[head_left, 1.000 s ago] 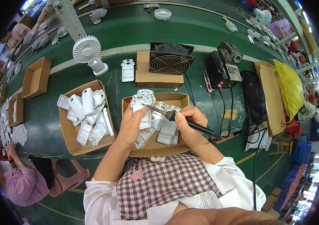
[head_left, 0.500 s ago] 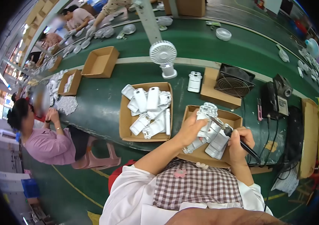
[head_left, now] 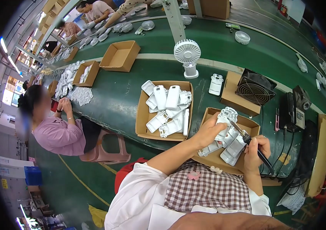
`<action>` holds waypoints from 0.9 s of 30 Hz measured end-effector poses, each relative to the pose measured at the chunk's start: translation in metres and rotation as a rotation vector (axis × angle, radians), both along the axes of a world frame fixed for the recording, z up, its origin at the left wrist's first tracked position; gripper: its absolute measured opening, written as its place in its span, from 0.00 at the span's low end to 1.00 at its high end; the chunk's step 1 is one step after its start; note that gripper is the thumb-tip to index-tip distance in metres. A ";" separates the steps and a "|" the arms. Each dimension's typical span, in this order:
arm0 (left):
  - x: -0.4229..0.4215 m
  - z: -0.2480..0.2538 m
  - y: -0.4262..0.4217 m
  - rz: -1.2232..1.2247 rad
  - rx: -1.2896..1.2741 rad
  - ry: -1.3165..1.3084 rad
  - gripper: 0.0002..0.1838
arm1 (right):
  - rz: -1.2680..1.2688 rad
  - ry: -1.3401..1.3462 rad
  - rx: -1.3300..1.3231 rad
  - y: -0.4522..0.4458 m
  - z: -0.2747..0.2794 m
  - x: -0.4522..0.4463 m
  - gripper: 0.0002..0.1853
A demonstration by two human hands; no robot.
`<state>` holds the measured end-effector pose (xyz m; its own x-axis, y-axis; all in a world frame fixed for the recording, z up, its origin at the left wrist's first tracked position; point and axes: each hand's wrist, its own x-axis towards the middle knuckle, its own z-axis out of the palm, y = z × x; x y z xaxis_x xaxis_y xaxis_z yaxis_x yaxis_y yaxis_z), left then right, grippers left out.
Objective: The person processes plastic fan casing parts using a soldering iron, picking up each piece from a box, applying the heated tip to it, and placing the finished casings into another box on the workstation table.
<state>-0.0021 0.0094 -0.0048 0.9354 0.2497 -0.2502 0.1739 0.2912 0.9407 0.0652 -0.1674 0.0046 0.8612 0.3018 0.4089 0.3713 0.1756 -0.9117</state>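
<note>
- Over on the left, I see a full box (head_left: 143, 118) of white cases (head_left: 172, 97) close to my left arm. If that elbow swings out, I think it could bump the box and spill some.
- My left hand (head_left: 208, 131) is pinching a white part (head_left: 229, 112), which is held up over the near box (head_left: 252, 127). If the thumb goes loose, the part could slip and fall on the loose pieces (head_left: 234, 149) below.
- The tip of the soldering iron (head_left: 246, 137) is right by that part and near my left thumb. I can't tell if it touches. It may be hot, so a little shake could burn skin or melt plastic.
- My right hand (head_left: 258, 148) is wrapped around the iron's black handle. If those fingers slide toward the metal, they could get hurt.
- Far right, cords (head_left: 284, 131) hang by the black unit (head_left: 287, 111). A snag could tug the tip sideways.
</note>
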 end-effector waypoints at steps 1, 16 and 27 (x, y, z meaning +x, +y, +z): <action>0.000 -0.001 -0.001 0.005 -0.002 -0.022 0.23 | 0.002 0.002 -0.001 -0.001 0.000 0.000 0.08; 0.001 0.006 0.000 -0.022 -0.099 -0.036 0.21 | -0.006 0.045 0.028 0.001 0.003 0.000 0.08; 0.000 0.011 -0.001 -0.020 -0.188 0.023 0.15 | 0.003 0.084 -0.019 -0.010 -0.006 0.005 0.06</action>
